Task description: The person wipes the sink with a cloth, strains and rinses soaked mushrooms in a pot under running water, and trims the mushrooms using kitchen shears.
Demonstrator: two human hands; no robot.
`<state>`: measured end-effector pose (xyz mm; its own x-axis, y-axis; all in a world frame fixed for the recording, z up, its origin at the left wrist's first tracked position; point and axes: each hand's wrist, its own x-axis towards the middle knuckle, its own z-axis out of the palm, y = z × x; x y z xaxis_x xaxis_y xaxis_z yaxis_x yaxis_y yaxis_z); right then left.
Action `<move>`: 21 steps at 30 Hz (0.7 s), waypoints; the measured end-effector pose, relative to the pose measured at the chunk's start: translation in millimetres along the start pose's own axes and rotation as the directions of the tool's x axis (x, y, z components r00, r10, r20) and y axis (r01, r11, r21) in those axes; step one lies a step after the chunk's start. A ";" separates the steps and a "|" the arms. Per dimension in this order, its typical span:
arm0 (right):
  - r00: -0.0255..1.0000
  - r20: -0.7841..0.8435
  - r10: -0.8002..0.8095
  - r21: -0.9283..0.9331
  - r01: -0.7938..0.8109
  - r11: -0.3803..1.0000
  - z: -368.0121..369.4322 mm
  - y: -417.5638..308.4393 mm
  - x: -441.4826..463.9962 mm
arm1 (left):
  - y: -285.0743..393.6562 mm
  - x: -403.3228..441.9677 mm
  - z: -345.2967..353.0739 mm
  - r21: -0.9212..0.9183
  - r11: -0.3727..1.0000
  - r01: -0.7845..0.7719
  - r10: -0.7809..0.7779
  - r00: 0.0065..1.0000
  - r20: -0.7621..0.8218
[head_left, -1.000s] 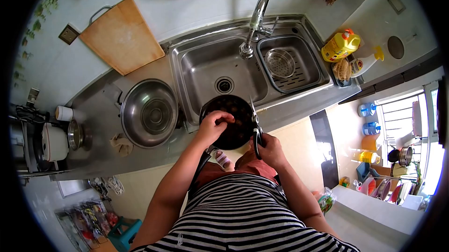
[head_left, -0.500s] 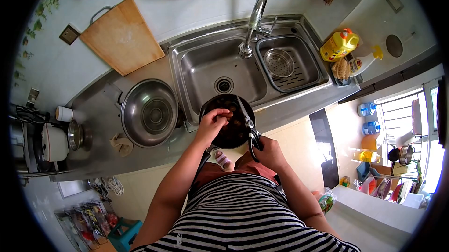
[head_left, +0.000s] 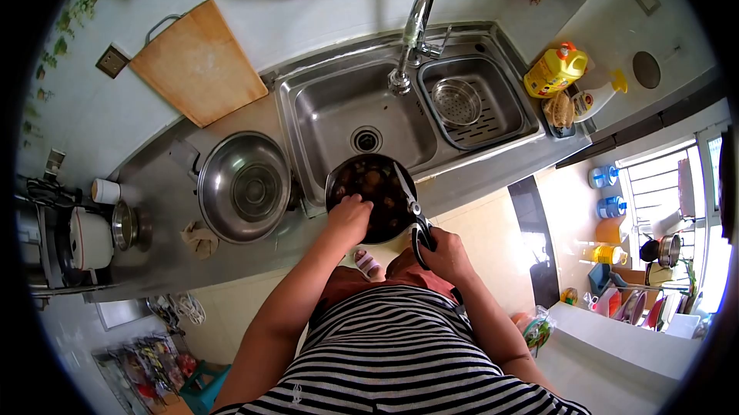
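Observation:
A dark round pan (head_left: 356,171) rests at the sink's front edge, with several brownish pieces in dark liquid. My left hand (head_left: 351,217) is over the pan's left side, its fingers bent together and pointing down; whatever they hold is hidden. My right hand (head_left: 445,252) grips the black handles of the scissors (head_left: 413,205). Their silvery blades lie over the pan's right side, pointing toward the sink, and look closed.
Beyond the pan is a steel sink (head_left: 362,107) with a faucet (head_left: 416,34) and a small strainer (head_left: 456,102). A large steel bowl (head_left: 245,187) and a cutting board (head_left: 198,62) stand left. Yellow bottle (head_left: 556,71) at right.
My left hand has lowered into the pan's left side, its fingers now turned down. The scissors have swung from the pan's right rim to over the pan, and the blades have come together.

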<state>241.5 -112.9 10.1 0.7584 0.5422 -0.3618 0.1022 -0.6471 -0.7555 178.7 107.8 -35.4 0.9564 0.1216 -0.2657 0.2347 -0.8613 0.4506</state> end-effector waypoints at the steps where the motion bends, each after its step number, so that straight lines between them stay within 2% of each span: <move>1: 1.000 -0.005 -0.001 0.002 0.001 1.000 -0.5 -1.4 -0.3 | 1.8 1.7 1.8 0.114 0.993 0.043 -0.041 0.999 -0.019; 6: 1.000 -0.011 -0.002 -0.022 0.002 1.000 1.0 -2.3 -1.2 | 7.9 6.7 1.8 0.112 0.991 0.076 -0.084 0.995 0.061; 9: 1.000 -0.016 -0.014 -0.019 0.013 1.000 0.3 -5.6 -2.8 | -0.2 17.4 11.3 0.091 0.995 0.047 -0.054 0.995 0.078; 11: 1.000 -0.023 -0.017 -0.016 0.016 1.000 0.7 -5.2 -3.6 | -3.1 22.4 10.0 0.059 0.994 0.097 -0.098 0.995 0.026; 14: 0.999 -0.031 -0.031 -0.028 0.030 0.999 1.2 -4.0 -3.7 | -4.5 21.3 5.4 -0.033 0.997 0.074 -0.073 0.997 0.019; 18: 0.999 -0.029 -0.045 -0.035 0.044 0.998 2.4 -1.3 -2.8 | 4.6 25.9 7.7 -0.022 0.987 0.161 -0.160 0.986 0.051; 21: 0.999 -0.019 -0.034 -0.035 0.033 0.999 1.9 -4.3 -3.0 | -5.4 32.3 26.5 -0.078 0.987 0.140 -0.143 0.989 -0.033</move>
<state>237.6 -110.7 13.5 0.7663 0.5538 -0.3258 0.1497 -0.6470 -0.7476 203.7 103.3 -69.0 0.9182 0.2599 -0.2988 0.3792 -0.7946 0.4742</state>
